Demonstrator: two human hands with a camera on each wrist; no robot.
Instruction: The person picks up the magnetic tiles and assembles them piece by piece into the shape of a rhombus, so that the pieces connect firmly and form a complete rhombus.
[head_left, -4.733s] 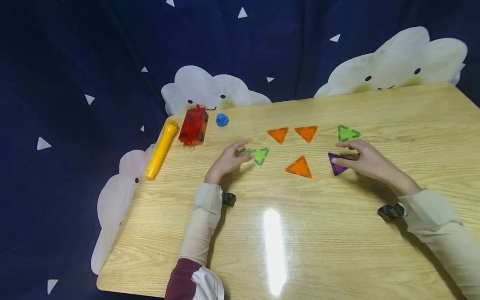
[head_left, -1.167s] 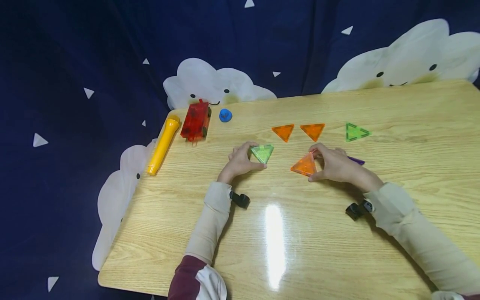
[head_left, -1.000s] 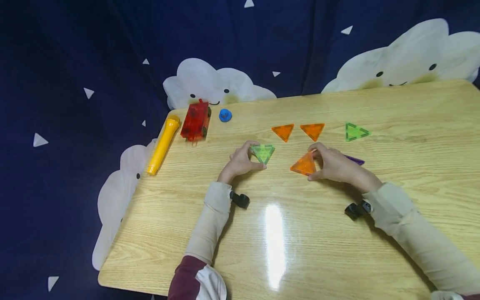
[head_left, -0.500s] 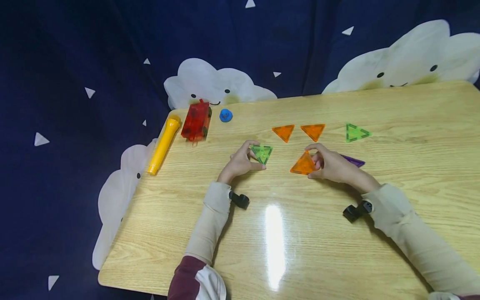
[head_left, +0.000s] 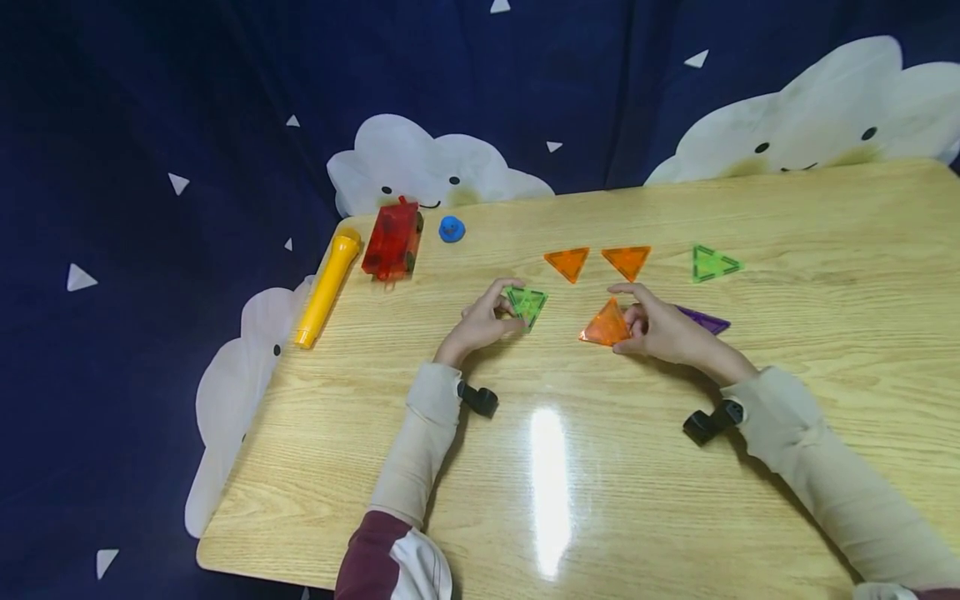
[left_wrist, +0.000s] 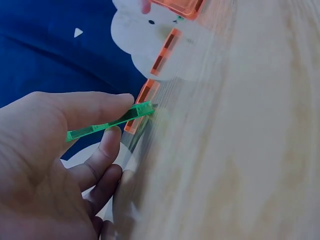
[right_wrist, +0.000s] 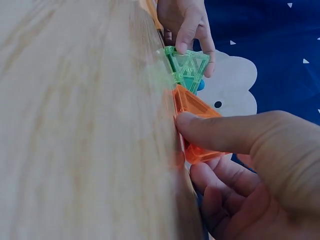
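My left hand (head_left: 480, 323) pinches a translucent green triangular magnetic tile (head_left: 529, 307) between thumb and fingers. Seen from the left wrist, that tile (left_wrist: 142, 110) stands tilted, one end close to the tabletop. To its right, my right hand (head_left: 671, 329) holds an orange triangular magnetic tile (head_left: 603, 325) by its right side. The right wrist view shows the thumb across this orange tile (right_wrist: 197, 106), which is also tilted, with the green tile (right_wrist: 192, 65) just beyond. A purple triangular tile (head_left: 707, 321) lies behind the right hand, partly hidden by it.
Two orange triangular tiles (head_left: 567, 263) and another green one (head_left: 714, 263) lie farther back on the wooden table (head_left: 637, 500). At the back left are a yellow toy microphone (head_left: 327, 287), a red toy vehicle (head_left: 393, 240) and a small blue duck (head_left: 452, 229).
My right hand has moved left from the purple tile and taken hold of the orange tile. My left hand has gripped the green tile. Over the last second both tiles have tilted slightly.
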